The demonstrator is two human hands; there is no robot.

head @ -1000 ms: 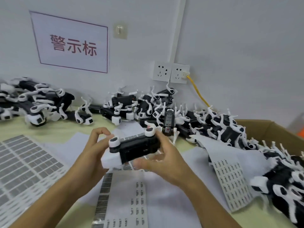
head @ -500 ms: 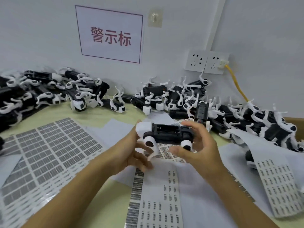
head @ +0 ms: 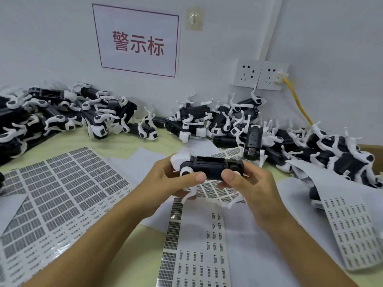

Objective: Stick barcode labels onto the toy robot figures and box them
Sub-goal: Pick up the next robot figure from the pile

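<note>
A black-and-white toy robot figure (head: 211, 167) is held lying sideways above the table, between both hands. My left hand (head: 174, 181) grips its white-head end, thumb pressed on the body's near side. My right hand (head: 246, 186) grips the other end, thumb on the black body. Its white legs hang down below my fingers. A full barcode label sheet (head: 62, 195) lies at the left. A partly used label sheet (head: 194, 241) lies under my hands, another label sheet (head: 352, 230) at the right.
Piles of toy robot figures line the wall: one pile at the left (head: 62, 117), one at the middle (head: 217, 123), one at the right (head: 342, 158). A cardboard box edge (head: 373, 150) shows at far right. A yellow cable (head: 298, 104) runs from the wall socket (head: 271, 76).
My view has swung left, so the left robot pile and label sheet show more. The figure has been turned in my hands, and both thumbs now press on its near side.
</note>
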